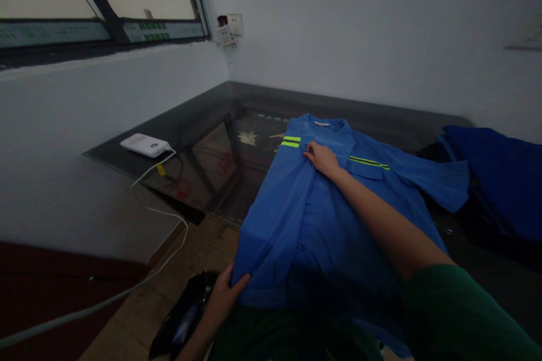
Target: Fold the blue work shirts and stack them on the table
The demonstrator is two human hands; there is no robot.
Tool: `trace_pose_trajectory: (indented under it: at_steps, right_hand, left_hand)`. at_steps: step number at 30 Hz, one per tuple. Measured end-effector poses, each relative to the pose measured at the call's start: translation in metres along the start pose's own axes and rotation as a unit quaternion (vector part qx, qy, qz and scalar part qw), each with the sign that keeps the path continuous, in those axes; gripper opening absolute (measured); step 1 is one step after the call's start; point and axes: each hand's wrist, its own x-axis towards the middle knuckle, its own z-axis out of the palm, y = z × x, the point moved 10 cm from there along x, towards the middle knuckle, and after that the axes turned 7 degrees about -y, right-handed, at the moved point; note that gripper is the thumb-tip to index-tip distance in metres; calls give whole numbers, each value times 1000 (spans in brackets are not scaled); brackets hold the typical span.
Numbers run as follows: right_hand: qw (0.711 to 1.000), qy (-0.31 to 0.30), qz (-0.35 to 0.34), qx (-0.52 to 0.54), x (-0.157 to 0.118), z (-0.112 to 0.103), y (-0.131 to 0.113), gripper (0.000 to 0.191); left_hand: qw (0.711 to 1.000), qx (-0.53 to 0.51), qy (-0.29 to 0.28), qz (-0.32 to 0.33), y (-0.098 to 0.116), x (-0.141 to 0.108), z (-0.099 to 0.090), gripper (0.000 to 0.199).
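A blue shirt (326,214) with yellow-green stripes lies on the dark glossy table (169,118), its collar toward the wall and its lower part toward me. One sleeve is folded in along the left side; the other spreads out to the right. My right hand (322,158) is on the upper front of the shirt, below the collar, its fingers pinching the cloth. At the lower left, my left hand (226,290) grips the edge of the shirt near the cuff end of the folded sleeve, thumb on top and the other fingers hidden beneath.
A white device (145,145) with a white cable (163,211) lies on the table's left part; the cable hangs past the edge. Dark blue folded cloth (503,175) is at the right. A black shiny bag (184,316) is below at the left. Sockets (231,31) are on the wall.
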Motion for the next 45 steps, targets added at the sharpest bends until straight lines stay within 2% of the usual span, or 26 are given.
trace_pose_trajectory:
  at_steps: [2, 4, 6, 7, 10, 11, 13, 17, 23, 27, 29, 31, 33, 35, 37, 39, 41, 45]
  right_hand:
    - [1000, 2, 1, 4, -1, -5, 3, 24]
    - [1000, 0, -3, 29, 1, -9, 7, 21]
    - [997, -15, -17, 69, 3, -9, 9, 16]
    - [996, -25, -25, 88, 4, -8, 9, 14]
    - [991, -39, -35, 122, 5, -4, 10, 15]
    - [991, -38, -34, 125, 5, -3, 11, 16]
    - [990, -38, -30, 131, 5, -2, 12, 17]
    - [988, -38, -33, 143, 5, -4, 13, 16]
    - [987, -51, -53, 143, 3, -5, 8, 21]
    - [989, -58, -65, 121, -4, -6, 3, 21]
    - [991, -54, -67, 101, -8, -11, -1, 23]
    - [995, -25, -75, 55, -13, -21, -9, 27]
    - [995, 19, -94, -4, -18, -33, -25, 30]
    - [990, 37, -127, -39, -21, -35, -45, 30]
    - [986, 14, -159, -40, -17, -26, -63, 31]
    - [985, -18, -169, -41, -8, -11, -73, 36]
    - [987, -41, -146, -45, 10, 0, -71, 42]
    - [991, -93, -90, -38, 50, 20, -51, 53]
  left_hand:
    - [997, 21, 42, 64, 12, 0, -8, 54]
    - [979, 63, 109, 158, 33, -11, -18, 52]
    - [956, 123, 133, 232, 53, -25, -11, 40]
    - [948, 158, 112, 254, 60, -29, 2, 34]
    - [926, 246, 1, 288, 72, -31, 61, 28]
    - [919, 263, -14, 294, 74, -31, 77, 30]
    - [910, 278, -8, 306, 77, -28, 97, 29]
    - [895, 292, 16, 337, 78, -25, 104, 30]
    - [850, 333, -88, 400, 86, -49, 113, 44]
    - [823, 375, -108, 413, 83, -52, 122, 54]
    - [789, 388, -91, 468, 86, -55, 127, 44]
    - [729, 382, -42, 567, 99, -70, 128, 28]
    - [672, 368, -5, 642, 120, -83, 129, 27]
    - [660, 387, -18, 644, 147, -78, 139, 28]
    - [668, 450, -42, 591, 174, -55, 155, 27]
    - [660, 527, -42, 534, 192, -25, 169, 28]
    - [633, 594, -42, 496, 195, 3, 182, 35]
    - [588, 669, -41, 453, 173, 40, 190, 54]
